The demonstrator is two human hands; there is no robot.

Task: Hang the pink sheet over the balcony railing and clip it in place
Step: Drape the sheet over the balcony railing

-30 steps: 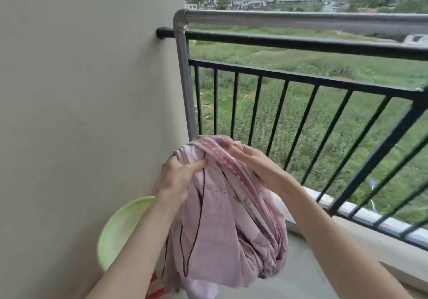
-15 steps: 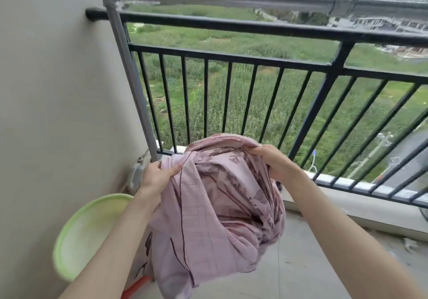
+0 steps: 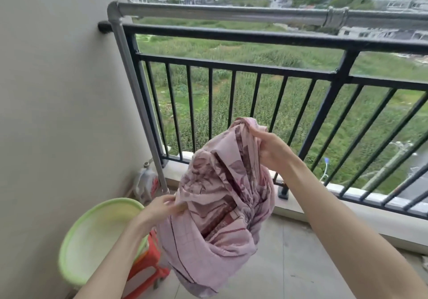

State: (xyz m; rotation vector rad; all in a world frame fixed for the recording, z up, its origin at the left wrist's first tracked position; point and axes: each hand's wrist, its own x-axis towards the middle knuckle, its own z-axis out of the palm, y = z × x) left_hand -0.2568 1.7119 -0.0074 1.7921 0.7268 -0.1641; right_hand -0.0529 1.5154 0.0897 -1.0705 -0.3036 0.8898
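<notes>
From the head camera, I hold the pink sheet [image 3: 222, 206] bunched in a loose bundle in front of me, in the air above the balcony floor [image 3: 289, 259] and on my side of the balcony railing [image 3: 231, 37]; it does not touch the rail. My right hand [image 3: 268, 148] is the higher one: its fingers and thumb are curled around a gathered fold at the top of the bundle, level with the lower part of the black bars. My left hand [image 3: 159, 208] is lower and to the left, pinching an edge of the cloth between thumb and fingertips at the bundle's side. The rest of the sheet sags below both hands, its plain checked side and its dark-patterned side both showing.

Below my left forearm a green basin [image 3: 76, 252] sits on a red stool [image 3: 148, 261] near the wall [image 3: 58, 90]. A pale plastic jug [image 3: 146, 185] stands in the corner beside the grey pipe [image 3: 208, 12] that runs up and along above the railing.
</notes>
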